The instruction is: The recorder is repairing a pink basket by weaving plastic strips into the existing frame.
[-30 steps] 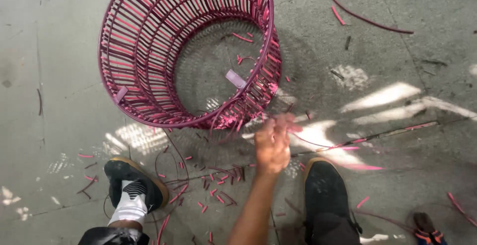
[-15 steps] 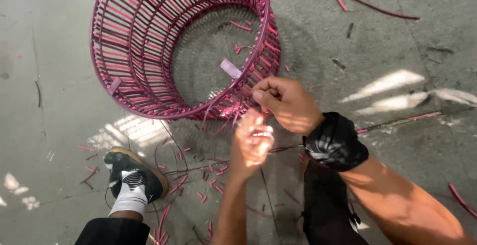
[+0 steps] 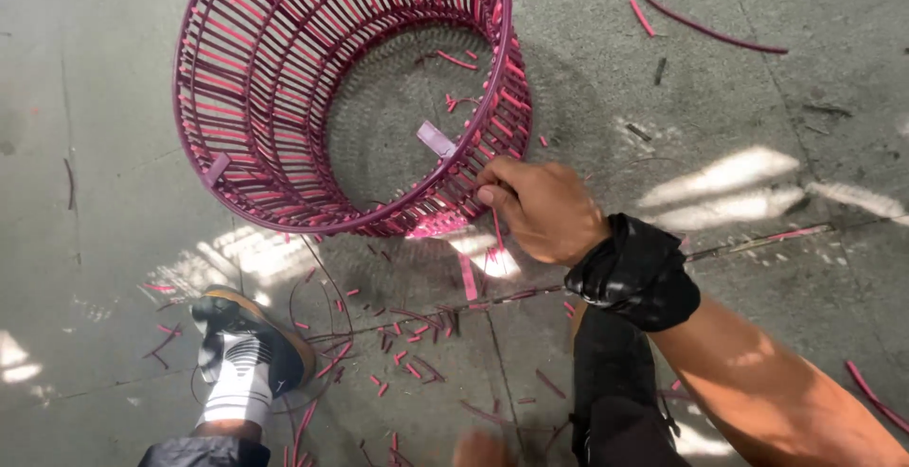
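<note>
Magenta round basket frame of thin metal rods wound with pink plastic cord (image 3: 312,98), lying tilted on its side on grey, rough concrete floor (image 3: 786,98), open mouth facing up toward the camera. Right hand (image 3: 540,209), black cloth wrap at the wrist (image 3: 636,273), closed against the lower rim, fingers pinching a thin pink cord strand (image 3: 494,230) right at the weave. Left hand (image 3: 478,450) barely showing at the bottom edge, blurred; cannot tell whether open or closed. Probably light and springy as a whole, stiff along the rim hoops, so best held by a hoop rather than by the slim uprights; cord likely smooth, flexible, a little slippery, needing a tight pinch. Short pink cord offcuts (image 3: 407,358) scattered about; black shoe with white sock (image 3: 248,346) beside them; long thin rod (image 3: 757,240) lying flat nearby.
</note>
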